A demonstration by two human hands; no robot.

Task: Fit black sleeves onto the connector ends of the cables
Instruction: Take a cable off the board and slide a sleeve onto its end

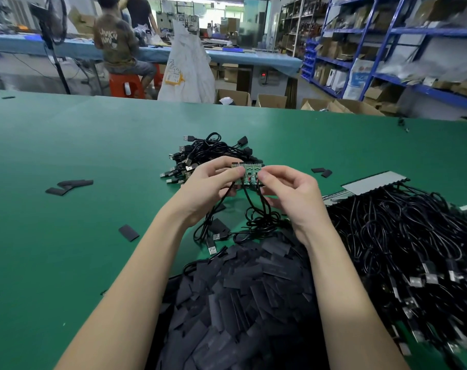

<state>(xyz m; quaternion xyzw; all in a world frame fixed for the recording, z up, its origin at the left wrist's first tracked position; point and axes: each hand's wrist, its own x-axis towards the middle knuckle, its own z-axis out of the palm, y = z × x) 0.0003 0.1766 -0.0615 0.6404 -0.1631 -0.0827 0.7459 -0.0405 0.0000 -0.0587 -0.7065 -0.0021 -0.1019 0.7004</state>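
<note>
Both hands hold a small green circuit-board strip (248, 172) above the green table (93, 145). My left hand (211, 185) pinches its left end and my right hand (288, 188) pinches its right end. Thin black cables (256, 214) hang from the strip down to the table, ending in USB plugs (212, 247). A big heap of flat black sleeves (243, 297) lies close in front of me, between my forearms. A pile of black cables with sleeved ends (213, 153) sits just beyond my hands.
A large mass of black USB cables (403, 244) fills the right side, with a grey card (371, 181) behind it. Loose sleeves lie at the left (69, 186), (128, 232) and right (322, 171). Beyond the table are people seated at a blue bench, cardboard boxes and blue shelving.
</note>
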